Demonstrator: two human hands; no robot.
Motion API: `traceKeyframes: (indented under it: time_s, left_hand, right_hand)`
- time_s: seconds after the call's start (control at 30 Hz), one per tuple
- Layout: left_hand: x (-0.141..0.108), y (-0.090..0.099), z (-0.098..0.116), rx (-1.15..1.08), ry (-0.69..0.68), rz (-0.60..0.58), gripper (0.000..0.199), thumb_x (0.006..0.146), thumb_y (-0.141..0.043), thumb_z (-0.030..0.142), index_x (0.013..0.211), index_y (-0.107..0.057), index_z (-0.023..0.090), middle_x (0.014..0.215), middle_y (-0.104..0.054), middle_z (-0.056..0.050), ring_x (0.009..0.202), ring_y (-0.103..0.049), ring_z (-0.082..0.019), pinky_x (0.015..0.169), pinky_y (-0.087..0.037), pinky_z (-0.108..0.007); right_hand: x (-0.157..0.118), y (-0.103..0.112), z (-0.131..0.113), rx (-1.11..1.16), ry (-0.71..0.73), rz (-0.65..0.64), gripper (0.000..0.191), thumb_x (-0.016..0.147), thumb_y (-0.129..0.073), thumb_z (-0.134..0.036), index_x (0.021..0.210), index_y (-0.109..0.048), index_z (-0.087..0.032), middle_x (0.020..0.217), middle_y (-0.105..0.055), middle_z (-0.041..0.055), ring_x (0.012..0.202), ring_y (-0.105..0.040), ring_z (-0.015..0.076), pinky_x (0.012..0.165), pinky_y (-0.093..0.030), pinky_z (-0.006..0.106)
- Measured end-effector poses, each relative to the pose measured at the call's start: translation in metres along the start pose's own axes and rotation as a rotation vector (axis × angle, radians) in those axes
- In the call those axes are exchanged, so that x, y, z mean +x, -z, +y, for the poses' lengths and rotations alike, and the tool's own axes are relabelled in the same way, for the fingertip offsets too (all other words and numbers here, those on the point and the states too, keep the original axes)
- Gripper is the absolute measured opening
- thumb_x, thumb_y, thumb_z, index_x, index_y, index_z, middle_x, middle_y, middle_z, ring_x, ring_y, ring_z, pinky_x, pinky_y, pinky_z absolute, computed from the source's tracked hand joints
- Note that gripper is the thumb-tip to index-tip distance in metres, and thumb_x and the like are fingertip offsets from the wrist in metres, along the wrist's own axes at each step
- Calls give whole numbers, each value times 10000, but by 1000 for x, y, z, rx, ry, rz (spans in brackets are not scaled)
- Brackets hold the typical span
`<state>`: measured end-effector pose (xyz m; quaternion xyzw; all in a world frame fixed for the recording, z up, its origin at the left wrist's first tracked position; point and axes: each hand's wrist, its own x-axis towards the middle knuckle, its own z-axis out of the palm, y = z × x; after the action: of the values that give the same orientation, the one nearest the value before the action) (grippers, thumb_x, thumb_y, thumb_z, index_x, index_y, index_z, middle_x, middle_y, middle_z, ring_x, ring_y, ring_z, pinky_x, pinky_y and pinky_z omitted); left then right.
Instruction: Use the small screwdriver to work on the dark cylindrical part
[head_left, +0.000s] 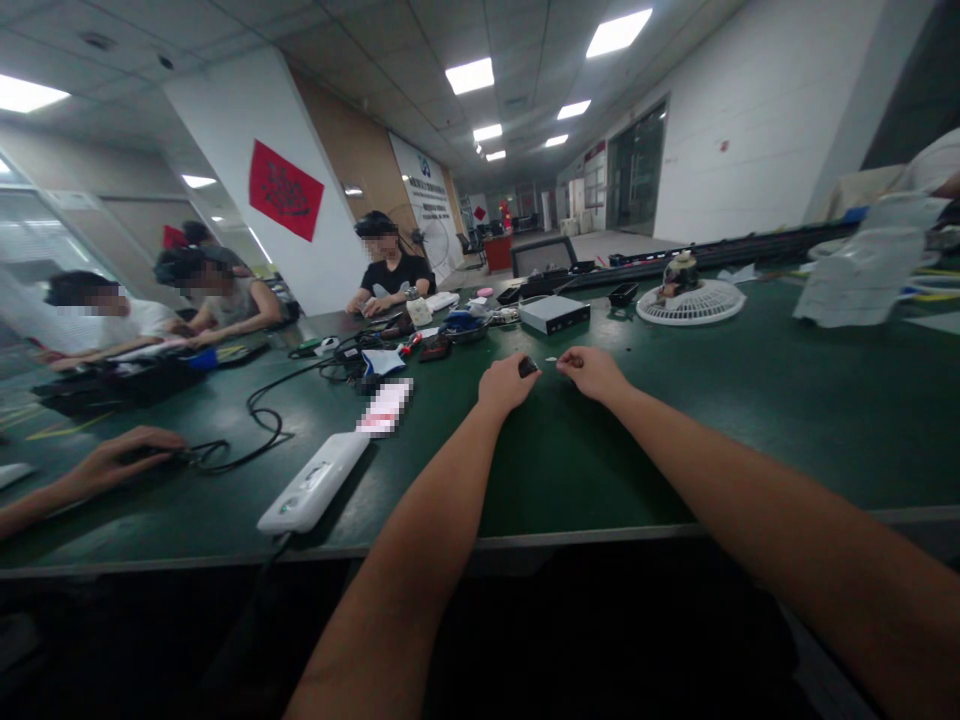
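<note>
Fingers (pixel 520 372) of your left hand (pixel 504 388) were closed in a pinch on a small black part (pixel 529 367), held up just above the bench, w/ your right hand (pixel 592 373) close by, its fingertips bunched; you couldn't tell if they held anything. A tiny white sliver (pixel 551 359) showed btwn the 2 hands, nr the right fingertips, but whether held or lying on the mat was unclear. Black part looked light, hard & small enough to slip, so best held by its 2 sides w/ fingertips; sliver looked fragile & easy to lose. Green-topped workbench (pixel 787 430) ran wide to your right, its metal edge strip (pixel 585 533) well below your hands. To your left lay a white power strip (pixel 313 482) & black cable (pixel 259 410), w/ a co-worker's hand (pixel 124 460) beyond; ahead sat a grey metal box (pixel 553 314).
</note>
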<state>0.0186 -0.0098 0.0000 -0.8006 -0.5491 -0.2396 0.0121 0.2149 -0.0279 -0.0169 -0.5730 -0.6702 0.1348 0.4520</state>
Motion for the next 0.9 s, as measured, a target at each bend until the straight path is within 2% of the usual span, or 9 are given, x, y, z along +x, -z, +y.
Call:
traceKeyframes:
  time_s: [0.07,0.13,0.27,0.37,0.47,0.7,0.9]
  left_hand:
    - [0,0,1,-5,10,-12,457,884,-598,550,1221,-656,247,1084,-730,-120,983,-678,-267,844,-517,-351]
    - [0,0,2,-3,17,-13,463,890,-585,549,1224,-649,235,1083,-725,-134,977,-680,-275,835,-518,-357]
    - [0,0,2,-4,37,-34,425,866,-622,489,1204,-646,231,1070,-722,-134,962,-682,-281,812,-522,-358]
    - [0,-1,-1,-7,25,-64,397,829,-652,339,1213,-630,239,1068,-722,-128,953,-684,-281,806,-522,-362]
    - [0,-2,-2,4,-15,-56,463,787,-634,208,1249,-603,227,1093,-719,-133,976,-680,-287,823,-518,-372]
    - [0,-1,2,18,-104,-72,360,798,-620,213,1158,-623,209,1040,-729,-108,963,-678,-272,858,-508,-374]
    - [0,0,2,38,-156,-49,343,791,-651,222,1133,-618,213,1003,-737,-88,967,-682,-276,876,-505,-376]
  right_hand:
    - [-1,-1,3,-94,30,-54,129,702,-744,-119,763,-717,-229,726,-720,20,669,-641,179,633,-463,298]
    - [-1,-2,4,-95,43,-91,199,670,-728,-52,766,-708,-225,720,-709,11,665,-636,172,632,-459,294]
    - [-1,-1,0,36,-17,-107,220,632,-812,-123,782,-672,-202,687,-689,-7,639,-632,159,609,-451,284]
    - [-1,0,-2,108,-24,-94,279,589,-866,-204,767,-651,-197,662,-674,-16,622,-625,155,598,-448,284]
    - [0,-2,-1,200,-19,-90,307,580,-881,-240,762,-637,-195,636,-658,-22,593,-621,152,575,-462,282]
    - [5,-10,7,464,-80,-99,264,625,-821,-159,772,-605,-197,668,-683,-3,598,-683,171,592,-550,299]
    - [9,-15,11,512,-3,-70,255,606,-778,-123,791,-620,-200,777,-729,15,694,-694,173,691,-581,321]
